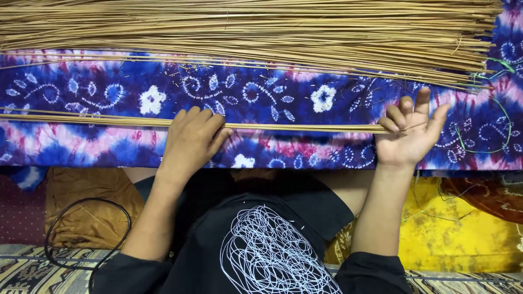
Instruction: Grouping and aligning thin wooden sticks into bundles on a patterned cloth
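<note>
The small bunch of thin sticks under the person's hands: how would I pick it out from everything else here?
Start at the blue, purple and pink tie-dyed cloth spread across the view. A big heap of tan sticks covers its top edge. The small bunch lies apart, lower down, a thin line running under the left hand to the right hand, which meets its end.

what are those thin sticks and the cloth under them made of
The thin sticks under the left hand and right hand look like dry plant fibre, perhaps palm-leaf midribs or reed: tan, matte, very slender. The cloth looks like soft woven cotton, tie-dyed blue, purple and pink, with a matte surface.
</note>
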